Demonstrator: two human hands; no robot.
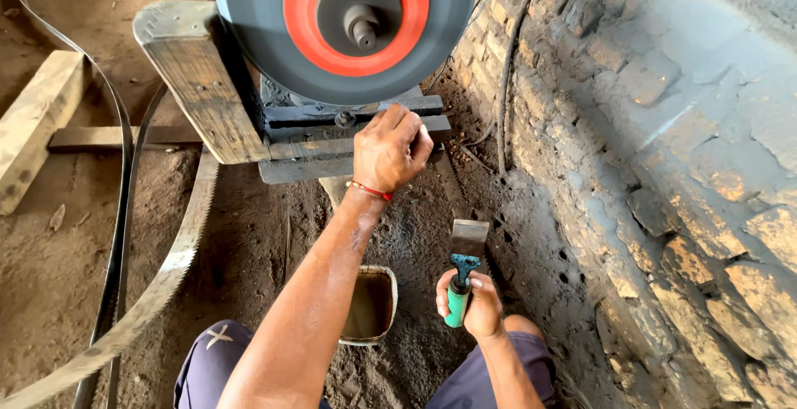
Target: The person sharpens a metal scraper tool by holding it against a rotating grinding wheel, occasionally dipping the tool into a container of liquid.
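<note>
Reaching forward, the left hand rests on the dark metal tool rest just below the grinding wheel, fingers curled over its front edge; whether that grip pinches anything small cannot be told, since the knuckles hide the fingertips. A red thread bracelet circles the wrist. The wheel is a large grey disc with a red centre ring and a dark hub, mounted above a weathered wooden block that stands tilted at its left.

Lower down, the right hand has its grip closed around the teal handle of a chisel, whose broad flat blade points up and away from the body, toward the machine. The chisel is held in the air near the right knee, well apart from the wheel and not touching the tool rest.

Between the two forearms, a small worn container sits on the dirt floor, holding dark liquid. A long toothed bandsaw blade curves across the floor on the left, beside a pale timber plank. A rough brick wall runs along the right, with dark cables hanging down it.
</note>
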